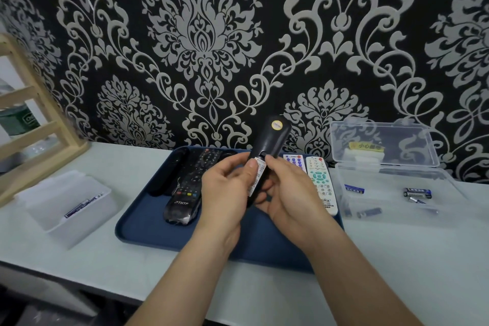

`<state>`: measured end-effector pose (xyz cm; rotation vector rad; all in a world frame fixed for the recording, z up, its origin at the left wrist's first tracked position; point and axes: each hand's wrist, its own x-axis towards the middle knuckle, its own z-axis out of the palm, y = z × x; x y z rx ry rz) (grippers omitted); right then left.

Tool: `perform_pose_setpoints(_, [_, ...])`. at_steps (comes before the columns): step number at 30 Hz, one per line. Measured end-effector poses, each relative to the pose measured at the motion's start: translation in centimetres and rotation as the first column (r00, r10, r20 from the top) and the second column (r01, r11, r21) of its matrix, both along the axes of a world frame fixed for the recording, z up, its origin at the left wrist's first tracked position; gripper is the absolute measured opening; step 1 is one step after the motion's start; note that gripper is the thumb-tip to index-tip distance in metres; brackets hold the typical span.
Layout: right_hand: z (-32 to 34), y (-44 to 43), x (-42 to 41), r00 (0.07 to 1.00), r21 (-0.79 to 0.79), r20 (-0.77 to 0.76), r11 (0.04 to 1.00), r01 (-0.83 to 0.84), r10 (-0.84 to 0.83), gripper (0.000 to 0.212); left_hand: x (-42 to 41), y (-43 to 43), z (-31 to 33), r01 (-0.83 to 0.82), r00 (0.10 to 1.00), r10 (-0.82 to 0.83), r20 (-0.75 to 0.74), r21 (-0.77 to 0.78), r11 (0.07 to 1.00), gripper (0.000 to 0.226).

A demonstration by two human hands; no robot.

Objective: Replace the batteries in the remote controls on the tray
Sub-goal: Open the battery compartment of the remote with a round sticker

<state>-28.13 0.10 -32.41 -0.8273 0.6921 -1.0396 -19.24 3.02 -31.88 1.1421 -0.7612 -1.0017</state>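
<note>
A person's left hand [227,188] and right hand [285,193] hold a black remote control [270,137] upright above a dark blue tray [143,222], its back turned to the camera and a round yellow sticker near its top end. Both grips are clamped on the remote's lower half: the left thumb presses a white label beside what looks like the battery compartment, while the right fingers wrap the body from the other side. Whether the cover is on or off cannot be told, as the hands hide it.

Below and behind the grip, the tray rests on the pale desk [397,259] and carries more remotes: a black THTF remote [182,204] just to the left, further black ones beyond it, and a white remote with green buttons [321,185] just to the right, next to a smaller white one. Well to the right of the grip, an open clear plastic box [397,174] holds loose batteries [418,192]. Well to the left, a white bin [66,204] holds at least one battery.

By this view the job appears to be mid-course: one remote in hand, several on the tray possibly awaiting service.
</note>
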Motion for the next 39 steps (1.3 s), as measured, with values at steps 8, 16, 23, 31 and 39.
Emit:
perform_pose_setpoints(8, [-0.7, -0.5, -0.2, 0.981, 0.122, 0.186, 0.990, -0.074, 0.050, 0.035, -0.6, 0.0, -1.2, 0.022, 0.882, 0.036, 0.470, -0.117, 0.993, 0.032])
perform_pose_setpoints(16, [-0.6, -0.1, 0.3, 0.988, -0.086, 0.049, 0.986, -0.145, 0.150, 0.037, -0.3, 0.2, 0.6, 0.016, 0.996, -0.020, 0.083, 0.054, 0.998, 0.020])
perform_pose_setpoints(23, [-0.5, -0.1, 0.4, 0.974, -0.286, -0.223, 0.952, -0.110, 0.045, 0.034, 0.1, 0.3, 0.9, 0.036, 0.996, -0.042, 0.077, 0.081, 0.996, 0.018])
perform_pose_setpoints(31, [-1.1, 0.2, 1.0, 0.926, -0.458, -0.377, 0.874, -0.162, -0.026, 0.032, 1.1, 0.1, 0.5, 0.049, 0.998, -0.041, -0.040, 0.205, 0.978, 0.018])
perform_pose_setpoints(39, [-2.2, -0.2, 1.4, 0.892, -0.424, -0.394, 0.905, 0.038, -0.222, 0.020, 0.4, -0.3, -0.5, 0.100, 0.979, -0.118, 0.168, 0.114, 0.988, 0.034])
